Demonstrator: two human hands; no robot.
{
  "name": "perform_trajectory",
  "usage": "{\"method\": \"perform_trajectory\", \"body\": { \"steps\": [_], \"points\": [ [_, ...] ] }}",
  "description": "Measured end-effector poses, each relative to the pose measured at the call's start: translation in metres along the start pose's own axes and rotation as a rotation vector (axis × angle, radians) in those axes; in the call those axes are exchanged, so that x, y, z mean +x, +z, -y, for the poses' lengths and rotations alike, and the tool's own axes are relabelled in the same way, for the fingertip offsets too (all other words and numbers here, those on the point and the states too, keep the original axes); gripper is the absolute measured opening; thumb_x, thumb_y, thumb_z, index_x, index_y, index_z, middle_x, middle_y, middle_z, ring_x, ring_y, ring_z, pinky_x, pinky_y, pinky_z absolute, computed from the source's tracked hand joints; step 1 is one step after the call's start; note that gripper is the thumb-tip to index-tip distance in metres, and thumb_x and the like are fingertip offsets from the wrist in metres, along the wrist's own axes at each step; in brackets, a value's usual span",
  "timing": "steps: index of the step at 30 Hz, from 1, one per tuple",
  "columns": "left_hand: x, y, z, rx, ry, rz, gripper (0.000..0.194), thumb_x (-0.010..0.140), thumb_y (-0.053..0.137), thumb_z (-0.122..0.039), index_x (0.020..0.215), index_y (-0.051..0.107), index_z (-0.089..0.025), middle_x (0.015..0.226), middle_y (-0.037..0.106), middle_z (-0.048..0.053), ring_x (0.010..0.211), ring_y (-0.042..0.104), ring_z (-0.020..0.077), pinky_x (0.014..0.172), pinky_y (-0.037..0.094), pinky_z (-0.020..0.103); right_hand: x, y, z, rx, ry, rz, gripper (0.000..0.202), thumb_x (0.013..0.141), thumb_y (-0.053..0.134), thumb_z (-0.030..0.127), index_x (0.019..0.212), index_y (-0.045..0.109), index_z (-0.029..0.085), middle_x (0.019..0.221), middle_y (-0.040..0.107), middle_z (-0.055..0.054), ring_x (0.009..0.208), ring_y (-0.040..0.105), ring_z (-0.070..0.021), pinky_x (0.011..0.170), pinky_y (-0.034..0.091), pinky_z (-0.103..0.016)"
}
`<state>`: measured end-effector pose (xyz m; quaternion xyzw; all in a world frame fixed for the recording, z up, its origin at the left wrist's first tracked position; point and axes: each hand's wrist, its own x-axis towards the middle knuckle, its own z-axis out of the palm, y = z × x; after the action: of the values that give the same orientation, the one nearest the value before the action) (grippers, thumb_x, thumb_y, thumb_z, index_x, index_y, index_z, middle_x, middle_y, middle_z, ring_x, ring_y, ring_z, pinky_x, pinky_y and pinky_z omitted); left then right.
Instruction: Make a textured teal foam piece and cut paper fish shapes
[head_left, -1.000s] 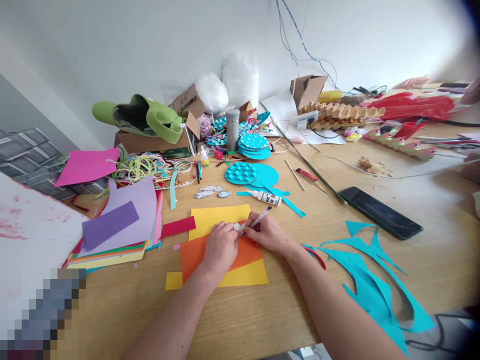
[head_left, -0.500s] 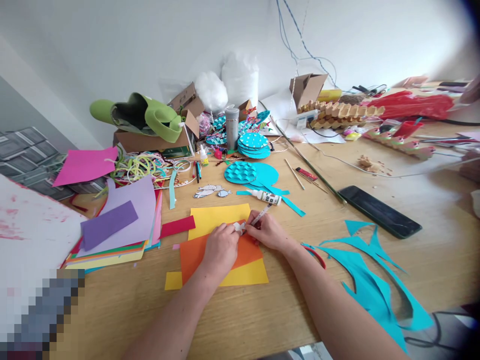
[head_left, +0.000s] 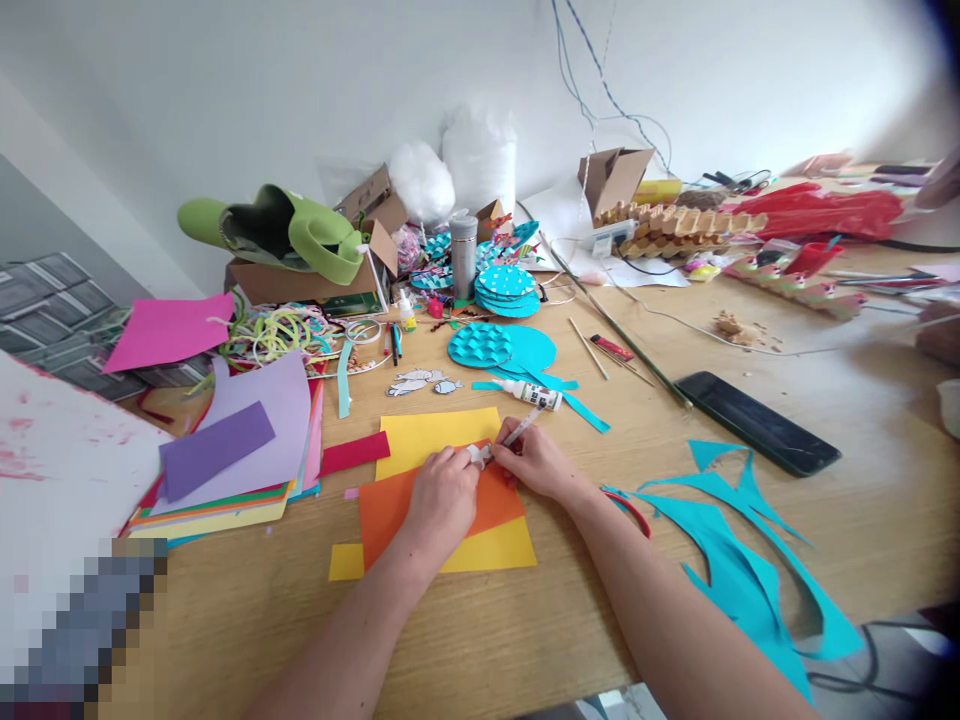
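Note:
An orange paper sheet (head_left: 390, 515) lies aslant over a yellow sheet (head_left: 431, 428) in front of me. My left hand (head_left: 444, 492) rests on the orange sheet, fingers bent and close together, holding down a small white paper cutout (head_left: 477, 455) at its upper edge. My right hand (head_left: 534, 460) is closed round a slim pale pen (head_left: 523, 428), its tip at the cutout's right side. The hands partly hide the cutout's outline. Several white fish cutouts (head_left: 414, 381) lie beyond the sheets. A white glue bottle (head_left: 538, 396) lies on its side just past my right hand.
Coloured papers (head_left: 251, 490) are stacked at left, beside a red strip (head_left: 356, 453). At right are blue paper scraps (head_left: 712, 530), a phone (head_left: 759, 422) and a long stick (head_left: 622, 330). Red-handled scissors (head_left: 634, 510) sit by my right forearm. A grey flask (head_left: 463, 260) stands behind.
The pen and the fingers of my right hand have shifted very slightly at the cutout. My left hand keeps its place on the orange sheet.

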<state>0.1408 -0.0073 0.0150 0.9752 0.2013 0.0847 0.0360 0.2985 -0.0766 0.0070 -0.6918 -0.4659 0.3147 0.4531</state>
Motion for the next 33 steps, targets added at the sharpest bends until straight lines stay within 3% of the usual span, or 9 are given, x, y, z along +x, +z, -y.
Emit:
{"method": "perform_trajectory", "body": {
  "steps": [7, 15, 19, 24, 33],
  "points": [
    [-0.0002, 0.0014, 0.0002, 0.003, 0.026, -0.040, 0.023, 0.087, 0.047, -0.007, 0.094, 0.066, -0.016, 0.090, 0.064, 0.006, 0.087, 0.055, 0.0222, 0.081, 0.046, 0.038, 0.0010, 0.0019, -0.0036, 0.016, -0.007, -0.026, 0.010, 0.077, 0.055, 0.022, 0.071, 0.047, 0.022, 0.050, 0.054, 0.005, 0.040, 0.054, -0.0121, 0.039, 0.034, -0.020],
    [-0.0018, 0.0012, -0.0006, -0.032, 0.017, -0.060, 0.026, 0.085, 0.048, -0.006, 0.099, 0.066, -0.017, 0.098, 0.065, 0.005, 0.095, 0.057, 0.0218, 0.108, 0.033, 0.045, 0.0011, 0.0026, -0.0036, -0.058, -0.062, -0.057, 0.010, 0.079, 0.054, 0.024, 0.071, 0.048, 0.021, 0.052, 0.054, 0.004, 0.044, 0.051, -0.0118, 0.043, 0.035, -0.022],
    [-0.0026, 0.0020, -0.0004, -0.044, 0.011, -0.068, 0.028, 0.083, 0.048, -0.005, 0.100, 0.066, -0.018, 0.100, 0.066, 0.006, 0.095, 0.058, 0.0212, 0.110, 0.029, 0.048, 0.0008, 0.0025, -0.0032, -0.174, -0.143, -0.099, 0.010, 0.078, 0.054, 0.023, 0.070, 0.050, 0.020, 0.054, 0.053, 0.003, 0.048, 0.049, -0.0114, 0.047, 0.034, -0.023],
    [-0.0033, 0.0054, 0.0012, -0.091, 0.031, -0.088, 0.036, 0.082, 0.048, -0.004, 0.112, 0.064, -0.018, 0.117, 0.065, 0.006, 0.100, 0.056, 0.0222, 0.112, 0.026, 0.052, 0.0010, 0.0015, -0.0033, -0.190, -0.187, -0.078, 0.011, 0.080, 0.053, 0.024, 0.070, 0.049, 0.020, 0.057, 0.055, 0.003, 0.050, 0.050, -0.0115, 0.049, 0.035, -0.023],
    [-0.0004, 0.0058, 0.0014, -0.073, 0.033, -0.045, 0.039, 0.082, 0.046, -0.003, 0.115, 0.063, -0.016, 0.113, 0.067, 0.006, 0.101, 0.055, 0.0234, 0.112, 0.028, 0.049, 0.0005, -0.0007, -0.0027, -0.198, -0.178, -0.087, 0.013, 0.079, 0.054, 0.023, 0.068, 0.047, 0.021, 0.055, 0.053, 0.004, 0.049, 0.047, -0.0103, 0.049, 0.033, -0.022]
  ]
}}
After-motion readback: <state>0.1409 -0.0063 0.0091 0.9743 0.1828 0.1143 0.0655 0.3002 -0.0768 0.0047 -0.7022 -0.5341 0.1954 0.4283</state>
